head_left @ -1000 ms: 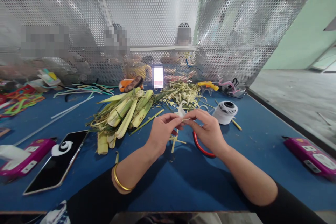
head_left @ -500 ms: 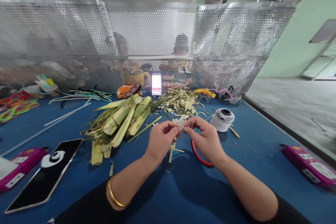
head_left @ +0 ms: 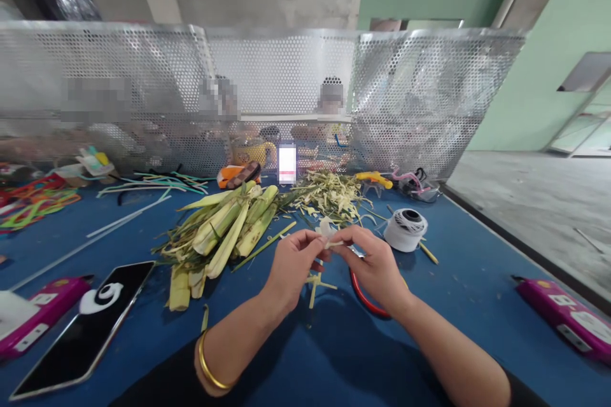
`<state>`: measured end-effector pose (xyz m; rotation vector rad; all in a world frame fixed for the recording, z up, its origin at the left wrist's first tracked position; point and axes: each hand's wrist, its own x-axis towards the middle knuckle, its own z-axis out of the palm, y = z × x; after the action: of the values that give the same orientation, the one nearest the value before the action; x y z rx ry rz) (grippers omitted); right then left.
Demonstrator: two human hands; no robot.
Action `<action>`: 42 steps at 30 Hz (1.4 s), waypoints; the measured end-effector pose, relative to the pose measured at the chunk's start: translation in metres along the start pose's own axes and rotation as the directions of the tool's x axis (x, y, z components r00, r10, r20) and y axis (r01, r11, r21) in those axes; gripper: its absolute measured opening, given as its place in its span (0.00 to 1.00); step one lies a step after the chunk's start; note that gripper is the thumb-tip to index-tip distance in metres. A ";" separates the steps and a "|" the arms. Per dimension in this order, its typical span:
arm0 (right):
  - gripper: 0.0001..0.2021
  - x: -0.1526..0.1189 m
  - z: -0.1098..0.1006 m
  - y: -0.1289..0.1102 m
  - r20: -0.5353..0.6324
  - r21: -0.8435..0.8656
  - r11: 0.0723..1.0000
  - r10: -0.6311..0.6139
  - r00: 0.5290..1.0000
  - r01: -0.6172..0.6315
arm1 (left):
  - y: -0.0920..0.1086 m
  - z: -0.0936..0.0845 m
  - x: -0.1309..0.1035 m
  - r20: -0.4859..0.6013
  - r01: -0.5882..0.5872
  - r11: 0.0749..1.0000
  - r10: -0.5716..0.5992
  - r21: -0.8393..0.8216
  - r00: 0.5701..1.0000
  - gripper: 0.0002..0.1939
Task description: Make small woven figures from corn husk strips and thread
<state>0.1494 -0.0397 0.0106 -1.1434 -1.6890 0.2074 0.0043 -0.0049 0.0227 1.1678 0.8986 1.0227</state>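
Near the middle of the blue table, my left hand (head_left: pixel 294 267) pinches a small whitish petal-like piece (head_left: pixel 326 227) between thumb and fingers. My right hand (head_left: pixel 375 264) is closed on a thin pale strip (head_left: pixel 335 243) beside that piece, its fingertips a little apart from the left ones. Under the hands lies a small cross of pale green strips (head_left: pixel 314 289). Scissors with a red handle (head_left: pixel 365 297) lie partly hidden under my right hand. A white spool of thread (head_left: pixel 405 230) stands to the right of it.
Corn husks (head_left: pixel 224 229) lie left of my hands, with a heap of shredded husk (head_left: pixel 329 194) behind. A phone (head_left: pixel 86 331) and a purple device (head_left: pixel 45 315) are at left, another purple device (head_left: pixel 566 318) at right. A perforated metal screen (head_left: pixel 286 73) borders the back; people are behind it.
The view has tilted up slightly, so things sit lower in the picture. My right fingertips have parted a little from the left ones, and a thin pale strip now shows at them.
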 end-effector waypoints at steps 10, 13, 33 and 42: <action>0.05 -0.002 0.004 0.003 -0.062 0.069 0.995 0.078 0.995 -0.073 | -0.002 0.001 -0.003 0.013 -0.067 0.996 0.066 0.064 0.998 0.07; 0.06 -0.003 0.004 0.004 -0.081 0.043 0.995 0.098 0.992 -0.095 | -0.002 0.002 -0.003 0.024 -0.088 0.991 0.086 0.098 0.996 0.06; 0.06 -0.001 0.001 0.000 0.003 0.073 0.997 0.036 0.999 -0.036 | 0.002 0.000 -0.003 0.016 0.014 1.000 -0.014 -0.016 1.000 0.10; 0.04 -0.003 0.005 0.002 -0.079 0.129 0.976 0.188 0.979 -0.176 | 0.001 0.003 -0.005 0.045 -0.123 0.982 0.118 0.141 0.992 0.05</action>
<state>0.1468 -0.0390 0.0051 -1.1984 -1.4716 0.3629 0.0052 -0.0101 0.0241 1.3712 0.8931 1.0440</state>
